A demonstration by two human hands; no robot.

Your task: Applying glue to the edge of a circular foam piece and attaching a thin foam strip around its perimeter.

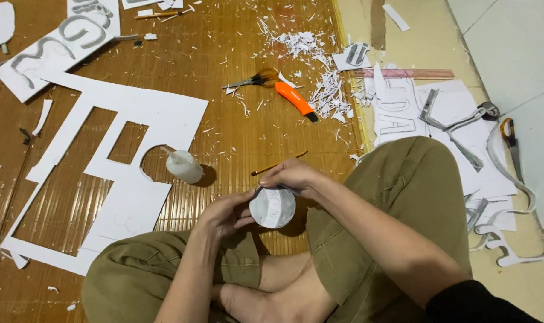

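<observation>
Both hands hold a round white foam disc (273, 207) in front of my crossed legs. My left hand (224, 214) grips its left edge from below. From above, my right hand (293, 175) curls over the disc's top edge. The disc's face carries faint grey shapes. A small white glue bottle (183, 165) lies on the floor just left of my hands. A thin brown stick (278, 164) lies beside my right hand.
A large white foam sheet (134, 113) with cut-out holes lies to the left on a bamboo mat. Scissors (254, 79) and an orange utility knife (294, 100) lie ahead among paper scraps. At the right are cut grey letters (451, 125), a pink ruler (409, 73) and white sheets.
</observation>
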